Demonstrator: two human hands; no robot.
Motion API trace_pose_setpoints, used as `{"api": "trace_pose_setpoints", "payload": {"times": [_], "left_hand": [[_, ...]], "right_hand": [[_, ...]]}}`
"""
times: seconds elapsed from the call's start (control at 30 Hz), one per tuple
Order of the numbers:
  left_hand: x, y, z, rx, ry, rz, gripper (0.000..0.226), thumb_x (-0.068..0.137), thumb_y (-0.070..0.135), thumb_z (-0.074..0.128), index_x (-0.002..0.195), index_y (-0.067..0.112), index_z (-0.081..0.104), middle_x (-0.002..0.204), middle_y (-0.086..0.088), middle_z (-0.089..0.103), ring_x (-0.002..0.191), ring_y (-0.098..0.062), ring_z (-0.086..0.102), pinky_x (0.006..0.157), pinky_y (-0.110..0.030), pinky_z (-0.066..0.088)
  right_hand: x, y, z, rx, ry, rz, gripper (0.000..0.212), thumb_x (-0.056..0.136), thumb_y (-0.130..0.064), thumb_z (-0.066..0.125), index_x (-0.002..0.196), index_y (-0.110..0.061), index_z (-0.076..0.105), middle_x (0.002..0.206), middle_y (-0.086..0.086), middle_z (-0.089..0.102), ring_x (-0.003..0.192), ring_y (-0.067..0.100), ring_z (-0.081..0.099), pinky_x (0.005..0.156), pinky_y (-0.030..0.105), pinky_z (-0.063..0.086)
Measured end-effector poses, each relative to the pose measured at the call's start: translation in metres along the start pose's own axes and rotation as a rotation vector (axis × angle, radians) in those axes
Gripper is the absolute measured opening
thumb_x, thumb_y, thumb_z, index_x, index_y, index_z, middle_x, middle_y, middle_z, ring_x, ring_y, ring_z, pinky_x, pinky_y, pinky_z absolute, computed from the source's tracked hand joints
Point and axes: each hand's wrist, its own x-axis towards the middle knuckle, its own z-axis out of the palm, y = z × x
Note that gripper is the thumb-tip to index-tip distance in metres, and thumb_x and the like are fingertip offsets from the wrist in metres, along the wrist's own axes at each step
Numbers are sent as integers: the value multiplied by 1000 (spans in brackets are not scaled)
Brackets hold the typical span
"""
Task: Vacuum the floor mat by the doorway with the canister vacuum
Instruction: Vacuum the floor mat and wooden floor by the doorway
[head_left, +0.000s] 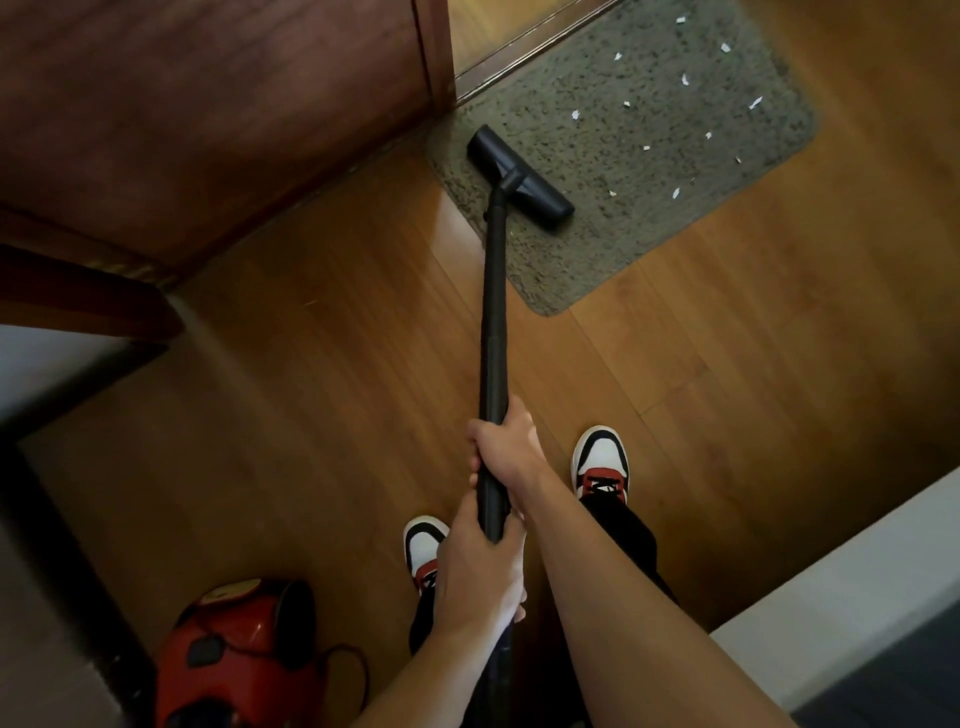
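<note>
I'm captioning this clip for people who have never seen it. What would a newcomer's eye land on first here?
The long black vacuum wand cuts up the middle, gripped by the right hand above the left hand, its black floor head resting near the left edge of the grey-green speckled mat. White paper scraps dot the mat to the right of the head. The shiny red canister vacuum sits on the wooden floor at lower left.

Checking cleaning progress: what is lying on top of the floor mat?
On the floor mat, the black vacuum head rests at its left part; small white scraps lie scattered to the right. Anything beneath the head is hidden.
</note>
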Motion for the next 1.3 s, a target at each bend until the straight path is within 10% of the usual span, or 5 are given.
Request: {"api": "trace_pose_setpoints", "payload": {"times": [0.47,0.67,0.8,1.13,1.3], "left_hand": [[4,14,25,-10,1,-39,34,99,33,58,129,42,46,84,-5,70,44,-11,60,42,-26,49],[2,35,49,25,59,0,45,96,36,62,139,37,50,88,13,68,78,-4,65,71,-23,55],[25,62,64,42,12,-10,24,95,42,61,119,40,56,75,-1,69,52,-18,63,54,-43,60],[66,129,95,-44,-34,-8,24,98,41,58,120,31,55,78,-6,64,42,-12,56,41,-27,48],[89,146,108,18,15,28,13,90,49,59,102,45,57,81,-4,68,71,-33,69,67,-54,61]], "right_hand": [[5,-12,-27,15,-5,-1,42,91,-8,60,128,-18,44,70,8,56,46,15,53,48,30,50],[3,-32,-58,3,6,-33,40,92,-9,59,126,-22,42,70,8,55,44,14,53,47,30,50],[28,-60,-74,1,32,-59,36,90,-8,59,121,-17,44,71,10,55,43,15,51,47,31,49],[78,-118,-108,37,20,-42,34,87,-2,60,116,-14,47,61,8,53,45,20,51,50,34,49],[98,-141,-120,37,26,-26,39,85,-3,62,119,-15,46,52,6,53,44,22,50,51,36,50]]}}
